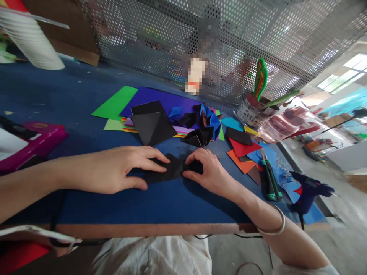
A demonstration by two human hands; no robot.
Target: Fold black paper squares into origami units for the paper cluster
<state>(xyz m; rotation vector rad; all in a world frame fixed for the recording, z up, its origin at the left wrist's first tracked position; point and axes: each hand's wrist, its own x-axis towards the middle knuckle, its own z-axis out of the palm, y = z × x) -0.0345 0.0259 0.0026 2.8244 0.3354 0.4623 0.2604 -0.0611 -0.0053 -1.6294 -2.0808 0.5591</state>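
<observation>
A piece of black paper [169, 170] lies flat on the blue table in front of me. My left hand [123, 168] rests on its left part, fingers apart, with the thumb at its lower left edge. At the paper's right end is my right hand [205, 168], its thumb and fingers curled toward each other around the edge; whether they grip it is hard to tell. Just beyond my hands sit a folded black paper piece [153, 126] and a cluster of blue and black folded paper shapes [210, 122], on top of coloured sheets [123, 101].
At the right are paper scraps [243, 147], a green cutter [270, 179], a blue glue gun [311, 189] and a can with scissors [255, 110]. A magenta tool [46, 139] lies left. Behind stands a perforated metal panel [160, 46]; paper cups [34, 42] stand back left.
</observation>
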